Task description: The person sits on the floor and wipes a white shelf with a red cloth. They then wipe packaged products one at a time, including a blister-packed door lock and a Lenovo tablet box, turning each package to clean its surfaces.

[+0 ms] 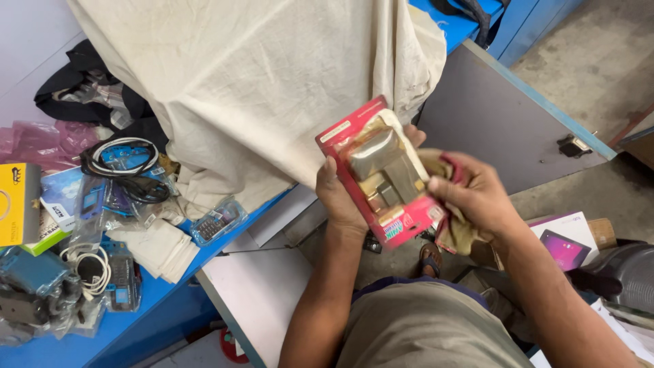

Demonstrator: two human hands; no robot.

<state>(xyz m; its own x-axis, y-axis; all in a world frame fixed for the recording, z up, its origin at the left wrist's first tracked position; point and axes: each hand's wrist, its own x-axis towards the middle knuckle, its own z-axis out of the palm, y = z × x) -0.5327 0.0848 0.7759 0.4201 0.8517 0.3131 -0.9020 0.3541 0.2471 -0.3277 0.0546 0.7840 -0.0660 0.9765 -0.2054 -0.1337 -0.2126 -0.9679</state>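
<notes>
My left hand (338, 197) grips a red blister pack (381, 170) from behind; it holds a brass-coloured metal fitting under clear plastic. My right hand (477, 194) is closed on a crumpled tan and red rag (455, 228) and presses it against the right edge of the pack. Both hands are held above my lap, in front of the blue table's edge.
A large beige cloth (259, 82) drapes over the blue table (157, 307). Bagged phones, coiled cables (119, 160) and a yellow box (17, 204) lie at left. An open grey cabinet door (497, 123) stands right; a white box (565, 238) sits on the floor.
</notes>
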